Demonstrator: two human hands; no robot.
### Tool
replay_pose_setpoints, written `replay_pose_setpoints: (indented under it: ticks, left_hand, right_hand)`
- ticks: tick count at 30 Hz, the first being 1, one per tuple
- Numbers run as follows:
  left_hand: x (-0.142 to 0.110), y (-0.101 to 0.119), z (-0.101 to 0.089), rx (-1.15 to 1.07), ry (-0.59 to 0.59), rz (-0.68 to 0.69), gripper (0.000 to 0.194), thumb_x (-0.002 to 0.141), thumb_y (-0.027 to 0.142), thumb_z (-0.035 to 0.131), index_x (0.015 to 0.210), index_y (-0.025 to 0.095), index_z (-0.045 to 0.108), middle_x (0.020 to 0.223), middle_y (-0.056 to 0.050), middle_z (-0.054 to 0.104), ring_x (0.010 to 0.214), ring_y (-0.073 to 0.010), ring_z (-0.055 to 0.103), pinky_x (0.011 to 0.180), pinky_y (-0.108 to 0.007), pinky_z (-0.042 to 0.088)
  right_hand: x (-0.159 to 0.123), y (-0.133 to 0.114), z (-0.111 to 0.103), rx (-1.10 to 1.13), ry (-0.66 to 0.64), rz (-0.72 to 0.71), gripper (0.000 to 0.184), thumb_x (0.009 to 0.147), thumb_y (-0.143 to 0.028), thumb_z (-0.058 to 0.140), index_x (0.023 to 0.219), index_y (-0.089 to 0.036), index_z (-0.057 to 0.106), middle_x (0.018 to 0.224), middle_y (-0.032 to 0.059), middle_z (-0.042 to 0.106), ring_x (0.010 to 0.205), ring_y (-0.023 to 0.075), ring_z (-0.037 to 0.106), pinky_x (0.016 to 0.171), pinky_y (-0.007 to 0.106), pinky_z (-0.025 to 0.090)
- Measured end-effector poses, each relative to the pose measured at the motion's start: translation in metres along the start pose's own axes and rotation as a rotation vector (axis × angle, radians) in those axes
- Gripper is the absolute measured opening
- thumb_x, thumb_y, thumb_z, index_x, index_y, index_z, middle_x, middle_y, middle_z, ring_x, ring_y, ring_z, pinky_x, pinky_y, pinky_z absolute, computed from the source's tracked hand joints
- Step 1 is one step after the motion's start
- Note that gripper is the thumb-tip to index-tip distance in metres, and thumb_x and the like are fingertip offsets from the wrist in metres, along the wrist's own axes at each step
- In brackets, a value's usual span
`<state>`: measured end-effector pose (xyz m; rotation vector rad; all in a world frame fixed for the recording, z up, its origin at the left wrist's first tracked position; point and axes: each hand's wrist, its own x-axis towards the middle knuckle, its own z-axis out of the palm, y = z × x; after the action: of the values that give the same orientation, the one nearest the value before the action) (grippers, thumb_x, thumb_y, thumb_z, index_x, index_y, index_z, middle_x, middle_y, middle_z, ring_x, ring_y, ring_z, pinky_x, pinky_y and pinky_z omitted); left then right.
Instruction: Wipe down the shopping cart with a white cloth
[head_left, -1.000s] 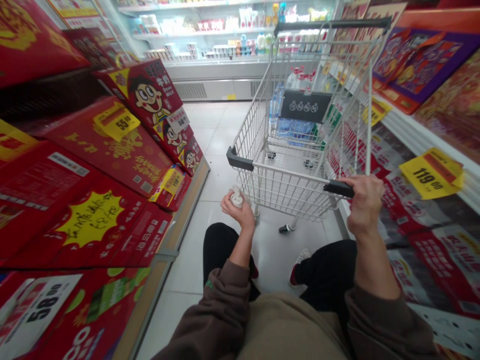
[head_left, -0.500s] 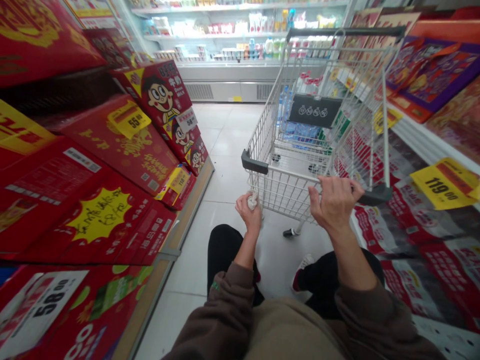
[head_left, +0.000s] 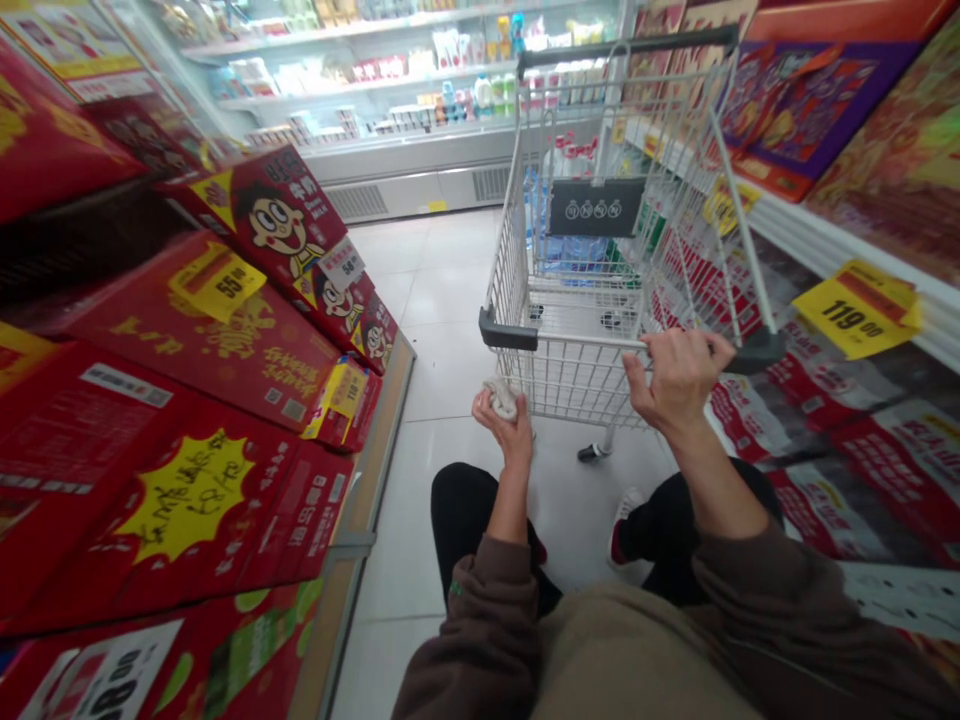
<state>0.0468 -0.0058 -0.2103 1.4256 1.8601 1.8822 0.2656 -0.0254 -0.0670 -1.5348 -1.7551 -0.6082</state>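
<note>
Head view, only view:

Left hand grip: the left hand [head_left: 504, 432] is turning palm up at lower middle of the frame, fingers cupping narrowly around a crumpled white wad [head_left: 500, 398], probably tissue.

Wad position: the wad is sitting in those fingers, just below and short of the cart's near bar, not touching it.

Right hand grip: the right hand [head_left: 679, 378] is reaching over the near bar [head_left: 577, 342] at right of centre, fingers curved and spread; whether it is closing on the bar, I cannot tell.

Cart: a wire shopping cart [head_left: 570, 345] is standing ahead at upper centre, with a black end cap [head_left: 508, 332] on the near bar's left end.

Cart load: what looks like shrink-wrapped bottled water [head_left: 574, 262] is lying in the basket; the rest of the load is hard to make out through the mesh.

Surroundings: red gift boxes [head_left: 199, 350] are stacking up along the left, with a yellow price tag [head_left: 216, 282] on them. A yellow 119 price tag [head_left: 855, 310] is hanging at right. A chilled display case [head_left: 420, 190] is standing at top.

Wearer: a brown sleeve [head_left: 495, 640] and black trousers [head_left: 465, 510] are showing at the bottom.
</note>
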Motion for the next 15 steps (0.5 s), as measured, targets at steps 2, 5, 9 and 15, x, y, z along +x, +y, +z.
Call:
replay_pose_setpoints:
  ticks: [2,5,9,15]
  left_hand:
    - [0.004,-0.001,-0.006,-0.048,-0.017,-0.017,0.056,0.096,0.058,0.056,0.134,0.020,0.041,0.131,-0.016,0.047,0.131,-0.0272,0.048,0.115,-0.047,0.041]
    - [0.021,0.011,-0.013,-0.149,0.068,-0.001,0.052,0.099,0.055,0.051,0.136,0.021,0.037,0.131,-0.014,0.047,0.128,-0.0234,0.051,0.114,-0.041,0.042]
    - [0.031,0.024,-0.010,-0.123,0.055,0.193,0.044,0.097,0.047,0.058,0.130,0.022,0.044,0.132,-0.016,0.048,0.133,-0.0266,0.047,0.115,-0.046,0.039]
    - [-0.012,-0.003,-0.001,-0.023,-0.143,0.161,0.024,0.093,0.027,0.059,0.115,0.020,0.057,0.122,-0.014,0.059,0.122,-0.0279,0.053,0.109,-0.049,0.041]
  right_hand:
    - [0.000,0.001,0.001,0.007,0.011,0.014,0.040,0.097,-0.052,0.042,0.097,-0.018,0.064,0.091,0.0080,0.064,0.090,0.0251,0.053,0.097,0.048,0.028]
    - [0.000,0.003,0.001,0.000,0.017,0.011,0.040,0.097,-0.052,0.043,0.096,-0.018,0.064,0.089,0.0074,0.064,0.090,0.0248,0.052,0.096,0.047,0.029]
    - [0.001,0.003,-0.001,-0.006,0.004,0.002,0.041,0.097,-0.053,0.040,0.096,-0.019,0.063,0.089,0.0069,0.063,0.089,0.0245,0.051,0.096,0.047,0.028]
    - [-0.001,0.007,-0.002,-0.055,0.008,0.000,0.043,0.098,-0.054,0.041,0.097,-0.018,0.064,0.091,0.0085,0.066,0.092,0.0254,0.053,0.096,0.046,0.030]
